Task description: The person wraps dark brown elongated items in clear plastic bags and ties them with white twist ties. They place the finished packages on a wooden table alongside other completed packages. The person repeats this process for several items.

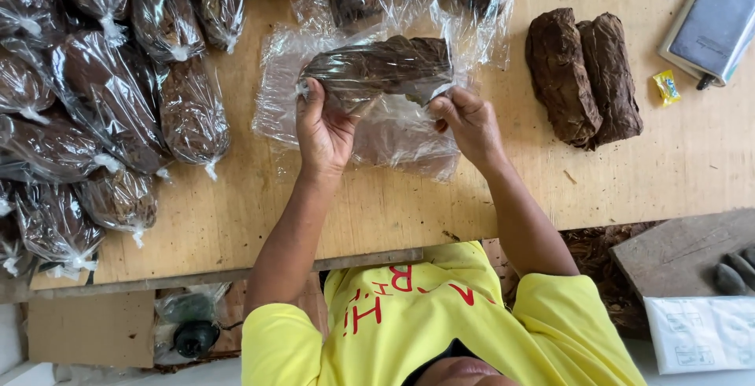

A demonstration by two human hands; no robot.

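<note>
Two hands, left hand and right hand, gripping a brown leaf bundle inside a clear bag, mid-bagging above the tabletop; likely next, closing the bag's mouth

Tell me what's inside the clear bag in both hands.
The clear bag holds a brown bundle of dried leaf. Glare and wrinkled plastic hide its underside.
</note>
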